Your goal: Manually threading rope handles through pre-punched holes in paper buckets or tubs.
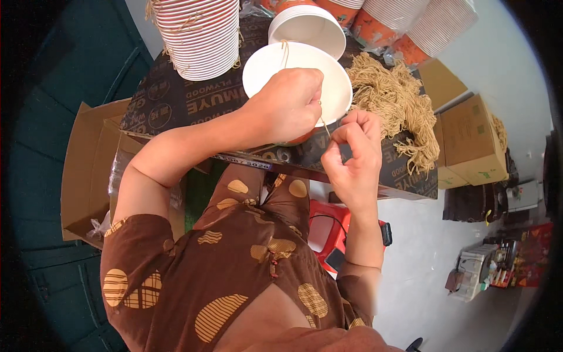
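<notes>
My left hand (287,105) sits at upper centre of the frame, fingers curled over the near rim of a white paper bowl (275,67), gripping it; my right hand (350,154) is just right of centre, thumb and forefinger pinched on a thin tan string (324,126) that runs up to the bowl's rim; other fingers folded in; the bowl rests on a dark plywood board (176,100) with a second white bowl (308,26) touching it just above; a stack of ribbed cups (199,35) stands at upper left; a heap of tan strings (393,100) lies right of the bowl on the board; cardboard boxes (469,141) at right; red stool (328,226) below the board.
</notes>
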`<state>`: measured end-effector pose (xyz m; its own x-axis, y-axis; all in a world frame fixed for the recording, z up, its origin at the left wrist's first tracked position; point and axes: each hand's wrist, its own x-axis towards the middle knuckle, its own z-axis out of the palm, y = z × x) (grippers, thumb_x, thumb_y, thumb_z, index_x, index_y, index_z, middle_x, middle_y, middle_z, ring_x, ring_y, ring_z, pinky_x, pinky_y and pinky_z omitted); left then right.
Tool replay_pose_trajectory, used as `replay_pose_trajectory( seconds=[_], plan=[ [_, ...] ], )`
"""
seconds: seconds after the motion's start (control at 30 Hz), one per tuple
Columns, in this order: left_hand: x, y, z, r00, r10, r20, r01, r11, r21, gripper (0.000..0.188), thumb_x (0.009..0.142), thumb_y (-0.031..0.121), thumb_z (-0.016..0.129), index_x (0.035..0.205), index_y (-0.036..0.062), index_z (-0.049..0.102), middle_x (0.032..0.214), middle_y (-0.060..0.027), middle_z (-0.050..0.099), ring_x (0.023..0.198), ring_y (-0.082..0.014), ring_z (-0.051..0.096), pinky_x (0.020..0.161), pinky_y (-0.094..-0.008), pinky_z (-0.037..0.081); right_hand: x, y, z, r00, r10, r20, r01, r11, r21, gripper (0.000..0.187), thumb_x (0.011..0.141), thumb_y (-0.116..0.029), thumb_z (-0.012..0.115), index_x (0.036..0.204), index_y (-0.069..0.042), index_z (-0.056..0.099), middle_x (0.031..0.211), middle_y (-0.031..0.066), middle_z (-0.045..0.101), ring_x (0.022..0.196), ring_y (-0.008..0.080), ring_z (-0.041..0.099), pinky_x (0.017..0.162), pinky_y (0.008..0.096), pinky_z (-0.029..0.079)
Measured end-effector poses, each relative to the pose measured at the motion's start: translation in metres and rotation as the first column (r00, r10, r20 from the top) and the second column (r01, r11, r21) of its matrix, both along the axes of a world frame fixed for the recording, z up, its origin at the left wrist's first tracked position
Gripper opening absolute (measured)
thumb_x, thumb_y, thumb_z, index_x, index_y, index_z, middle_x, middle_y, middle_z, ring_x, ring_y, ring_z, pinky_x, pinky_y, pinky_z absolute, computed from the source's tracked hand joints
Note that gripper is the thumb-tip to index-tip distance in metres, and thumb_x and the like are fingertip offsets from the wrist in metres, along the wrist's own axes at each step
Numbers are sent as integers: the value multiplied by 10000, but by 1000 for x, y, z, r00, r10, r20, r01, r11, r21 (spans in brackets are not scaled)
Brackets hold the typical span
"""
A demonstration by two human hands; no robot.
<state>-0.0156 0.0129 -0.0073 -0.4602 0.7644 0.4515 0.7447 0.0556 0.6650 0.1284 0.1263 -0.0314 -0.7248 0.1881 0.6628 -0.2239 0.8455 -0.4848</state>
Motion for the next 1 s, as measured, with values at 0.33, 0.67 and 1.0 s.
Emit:
replay_pose_trajectory(
  seconds=[0.33, 0.67, 1.0],
  plan=[
    [-1, -4, 9, 993, -71, 93, 80, 992, -96, 85, 805, 51, 585, 787, -23, 548, 628, -93, 577, 585, -160, 561, 548, -327, 455, 10, 5, -15, 996, 57, 70, -32, 948, -317, 84, 897, -13, 545, 952, 32, 590, 866, 129, 611, 752, 204, 596, 683, 307, 477],
    [10, -8, 5, 989, 4, -146, -13, 998, -66, 72, 813, 49, 587, 821, -10, 547, 682, -172, 622, 649, -341, 642, 575, -393, 482, 0, -10, -20, 997, -1, 73, 24, 947, -320, 71, 863, -5, 633, 906, 22, 583, 739, 115, 607, 614, 187, 587, 584, 306, 471],
    [8, -8, 5, 987, 49, -154, -53, 998, -22, 113, 805, 53, 556, 787, -50, 514, 640, -257, 583, 654, -448, 604, 596, -510, 471, -3, -15, -26, 999, -46, -18, 43, 989, -144, 91, 763, 62, 591, 829, 9, 559, 711, 139, 550, 601, 292, 564, 568, 373, 452]
  ],
)
